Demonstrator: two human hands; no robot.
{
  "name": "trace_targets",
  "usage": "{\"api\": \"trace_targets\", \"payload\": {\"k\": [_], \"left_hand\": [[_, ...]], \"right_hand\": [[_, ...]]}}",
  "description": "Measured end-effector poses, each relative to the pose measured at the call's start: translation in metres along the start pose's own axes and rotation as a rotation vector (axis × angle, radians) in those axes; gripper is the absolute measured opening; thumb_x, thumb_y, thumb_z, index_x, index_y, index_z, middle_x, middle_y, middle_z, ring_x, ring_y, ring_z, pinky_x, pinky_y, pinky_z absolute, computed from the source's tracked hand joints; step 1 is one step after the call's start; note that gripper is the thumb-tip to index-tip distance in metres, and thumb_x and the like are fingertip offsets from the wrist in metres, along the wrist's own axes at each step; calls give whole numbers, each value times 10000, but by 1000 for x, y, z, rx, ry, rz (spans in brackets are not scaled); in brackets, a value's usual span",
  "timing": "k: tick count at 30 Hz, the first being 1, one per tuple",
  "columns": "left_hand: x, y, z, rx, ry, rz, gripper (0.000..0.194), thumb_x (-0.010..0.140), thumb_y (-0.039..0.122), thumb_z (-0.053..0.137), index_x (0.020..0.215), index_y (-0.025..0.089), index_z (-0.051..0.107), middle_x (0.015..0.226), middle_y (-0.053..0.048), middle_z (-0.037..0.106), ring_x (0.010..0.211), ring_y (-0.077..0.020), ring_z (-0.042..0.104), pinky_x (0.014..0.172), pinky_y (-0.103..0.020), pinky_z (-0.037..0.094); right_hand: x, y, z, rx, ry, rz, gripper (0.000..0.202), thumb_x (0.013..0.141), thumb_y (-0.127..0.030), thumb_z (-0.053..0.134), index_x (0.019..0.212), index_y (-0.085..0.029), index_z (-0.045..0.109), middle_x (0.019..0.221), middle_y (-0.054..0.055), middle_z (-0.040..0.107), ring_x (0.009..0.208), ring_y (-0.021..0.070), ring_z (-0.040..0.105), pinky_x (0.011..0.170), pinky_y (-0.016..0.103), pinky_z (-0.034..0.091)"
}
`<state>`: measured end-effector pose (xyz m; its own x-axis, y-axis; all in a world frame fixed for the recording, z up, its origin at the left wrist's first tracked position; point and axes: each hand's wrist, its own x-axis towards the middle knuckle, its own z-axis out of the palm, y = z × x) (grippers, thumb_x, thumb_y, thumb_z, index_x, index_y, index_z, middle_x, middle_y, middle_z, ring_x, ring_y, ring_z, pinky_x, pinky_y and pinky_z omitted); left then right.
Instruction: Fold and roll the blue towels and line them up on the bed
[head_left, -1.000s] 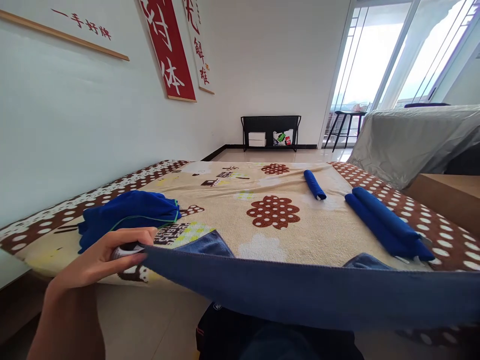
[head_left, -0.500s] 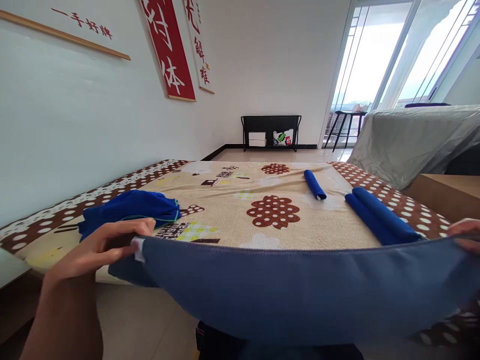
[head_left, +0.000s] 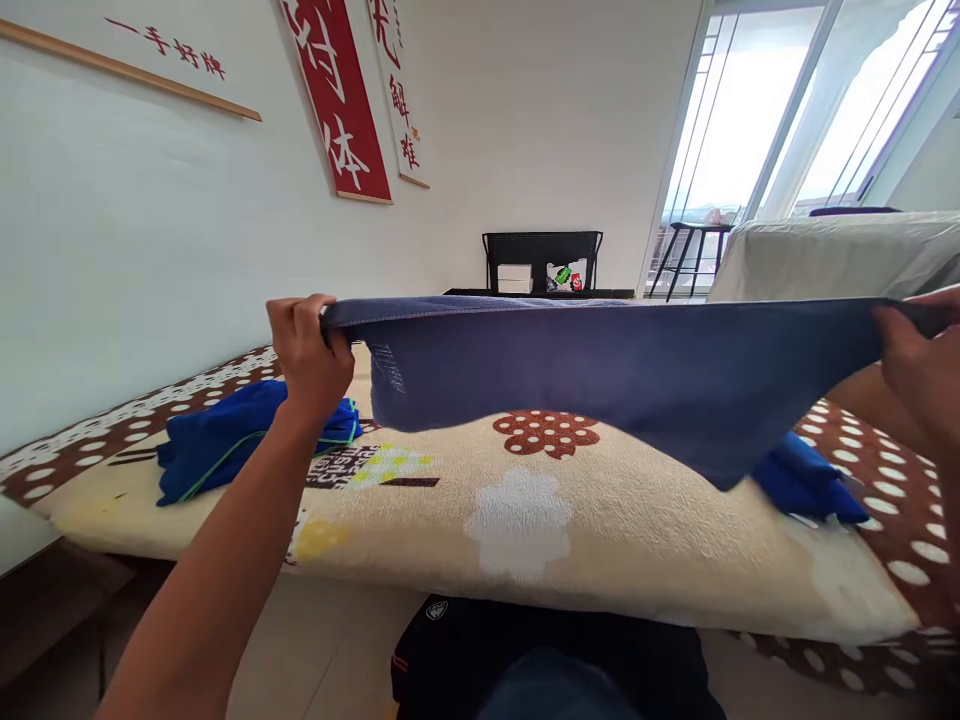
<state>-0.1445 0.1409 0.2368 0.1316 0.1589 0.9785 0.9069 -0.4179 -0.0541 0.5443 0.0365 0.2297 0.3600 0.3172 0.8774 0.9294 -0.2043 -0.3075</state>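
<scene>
A blue-grey towel hangs stretched between my two hands above the bed. My left hand is closed round its upper left corner. At the far right, my right hand grips the other upper corner, partly cut off by the picture's edge. The towel's lower edge hangs loose and uneven, dipping lowest towards the right. Behind my left forearm lies a crumpled bright blue cloth with green edging. Below the towel's right part, the end of a rolled blue cloth shows; the rest is hidden.
A cream blanket with brown flowers and dotted borders covers the bed. Beyond stands a black rack with a white box. A black stool and a sheet-covered piece of furniture are at the right. Scrolls hang on the left wall.
Both hands have risen and moved forward with the towel, from the bed's near edge to above its middle. The towel now hides the small blue roll and most of the larger one.
</scene>
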Motion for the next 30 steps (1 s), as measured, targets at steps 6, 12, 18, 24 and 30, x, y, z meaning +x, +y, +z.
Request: {"api": "trace_targets", "payload": {"k": [6,12,18,24,30], "left_hand": [[-104,-29,-7,-12,-373,4,281,954,190,448,1180,177,614,1082,-116,548,1097,-254,513,1005,-392,417],[-207,-53,-12,-96,-656,-155,289,896,262,456,1041,234,704,1058,-99,638,1064,-278,581,976,-416,438],[-250,-78,-41,-285,-794,-443,227,809,377,568,921,300,750,1061,-27,748,1059,-267,663,1013,-405,470],[-250,-85,-87,-428,-819,-573,213,809,412,604,937,403,773,1095,59,750,1129,-252,646,1048,-388,471],[-246,-82,-100,-406,-803,-578,213,802,431,622,952,457,772,1162,71,724,1188,-247,608,1053,-359,457]], "right_hand": [[-90,15,1,502,-203,154,527,708,-664,687,967,-207,726,817,57,688,714,193,614,692,340,465],[-172,68,14,552,-717,-12,270,692,-594,697,813,-355,732,1003,6,707,943,253,661,941,416,493],[-222,112,28,478,-989,-17,191,684,-605,668,777,-454,739,1044,22,697,982,310,657,902,458,529],[-232,127,23,437,-1052,-24,173,659,-623,666,764,-508,743,1097,11,691,1031,328,652,949,475,529],[-243,149,16,514,-1107,34,153,669,-591,668,775,-516,748,1142,17,687,1116,337,630,1003,451,515]]}}
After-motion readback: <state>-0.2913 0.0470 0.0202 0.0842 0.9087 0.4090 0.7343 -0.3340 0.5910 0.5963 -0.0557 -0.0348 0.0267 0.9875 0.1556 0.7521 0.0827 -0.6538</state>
